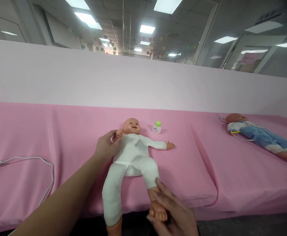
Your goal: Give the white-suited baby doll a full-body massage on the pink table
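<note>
Your left hand (106, 145) is holding the raised hand of a white cloth-bodied baby doll (131, 149), lying face-up on a pink cloth-covered table (180, 173), lower legs overhanging the near edge; your right hand (177, 209) is gripping its bare foot. A small green-capped translucent bottle (156, 128) is standing near its head.

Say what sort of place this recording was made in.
Probably an infant-care training room: a white-clad baby doll and another doll in blue rest on pink sheeting, with a small green-capped bottle beside the first.
</note>
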